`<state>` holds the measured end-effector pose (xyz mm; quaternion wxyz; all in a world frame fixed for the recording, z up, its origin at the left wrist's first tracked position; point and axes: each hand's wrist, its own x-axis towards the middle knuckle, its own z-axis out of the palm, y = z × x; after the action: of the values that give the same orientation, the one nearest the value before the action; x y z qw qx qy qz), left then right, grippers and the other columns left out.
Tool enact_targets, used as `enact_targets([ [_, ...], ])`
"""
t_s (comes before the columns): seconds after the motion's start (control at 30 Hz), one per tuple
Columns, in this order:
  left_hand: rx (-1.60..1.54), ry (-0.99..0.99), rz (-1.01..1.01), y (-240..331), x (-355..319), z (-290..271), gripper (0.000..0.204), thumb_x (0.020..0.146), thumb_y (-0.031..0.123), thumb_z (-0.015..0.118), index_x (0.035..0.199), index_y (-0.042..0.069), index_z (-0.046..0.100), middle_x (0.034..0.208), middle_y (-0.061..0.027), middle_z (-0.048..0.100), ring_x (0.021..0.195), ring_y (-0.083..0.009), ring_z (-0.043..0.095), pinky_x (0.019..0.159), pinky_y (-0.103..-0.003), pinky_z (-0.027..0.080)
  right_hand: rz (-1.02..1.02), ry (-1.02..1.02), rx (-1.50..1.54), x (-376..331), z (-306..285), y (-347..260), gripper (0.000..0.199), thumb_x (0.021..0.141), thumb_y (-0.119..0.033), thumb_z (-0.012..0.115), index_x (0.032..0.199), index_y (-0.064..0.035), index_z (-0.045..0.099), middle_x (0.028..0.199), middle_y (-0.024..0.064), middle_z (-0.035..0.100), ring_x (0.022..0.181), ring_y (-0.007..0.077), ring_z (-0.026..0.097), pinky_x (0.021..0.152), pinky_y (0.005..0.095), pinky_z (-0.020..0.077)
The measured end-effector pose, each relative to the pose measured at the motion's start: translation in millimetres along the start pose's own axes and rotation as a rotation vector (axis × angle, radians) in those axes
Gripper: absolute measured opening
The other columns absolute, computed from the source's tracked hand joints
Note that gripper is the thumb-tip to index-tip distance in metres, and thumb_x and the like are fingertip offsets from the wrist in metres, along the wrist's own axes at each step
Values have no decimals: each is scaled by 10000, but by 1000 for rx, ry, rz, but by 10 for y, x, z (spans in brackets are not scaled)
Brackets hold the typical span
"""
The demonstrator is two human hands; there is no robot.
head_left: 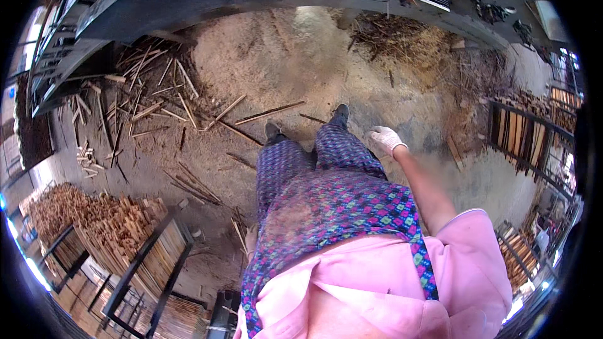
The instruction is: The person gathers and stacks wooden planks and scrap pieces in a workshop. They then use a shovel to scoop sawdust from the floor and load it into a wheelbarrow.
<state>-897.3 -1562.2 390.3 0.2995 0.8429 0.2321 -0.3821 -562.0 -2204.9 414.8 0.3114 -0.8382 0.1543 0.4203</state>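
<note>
Loose sticks underfoot: trip risk

Your left hand (250, 243) is mostly hidden (grip unclear); your gloved right hand (386, 139) hangs open, empty. Past your shoes (306, 123), scattered sticks (151, 97) on the sawdust floor (295, 56) could roll under you.

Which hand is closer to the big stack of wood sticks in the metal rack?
Left. The left hand hangs by the hip, just right of the stacked sticks. The gloved right hand is far off on the body's other side.
</note>
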Motion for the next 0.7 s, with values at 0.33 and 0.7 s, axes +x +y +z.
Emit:
enact_targets([
  [0.33, -391, 170, -117, 889, 313, -226, 484, 965, 355, 597, 1309, 20, 662, 1226, -175, 714, 1075, -295, 693, 893, -369, 537, 67, -3, -57, -156, 318, -532, 510, 968, -390, 557, 1293, -10, 660, 1277, 231, 676, 1222, 377, 623, 1034, 410, 477],
  [0.7, -1133, 445, -490, -277, -243, -559, 427, 963, 282, 669, 1322, 55, 627, 925, -32, 689, 698, -133, 628, 592, -278, 501, -324, -154, -365, 227, 1194, -2217, 470, 1007, -421, 504, 1326, -112, 656, 1289, 206, 664, 1223, 407, 602, 1052, 439, 463],
])
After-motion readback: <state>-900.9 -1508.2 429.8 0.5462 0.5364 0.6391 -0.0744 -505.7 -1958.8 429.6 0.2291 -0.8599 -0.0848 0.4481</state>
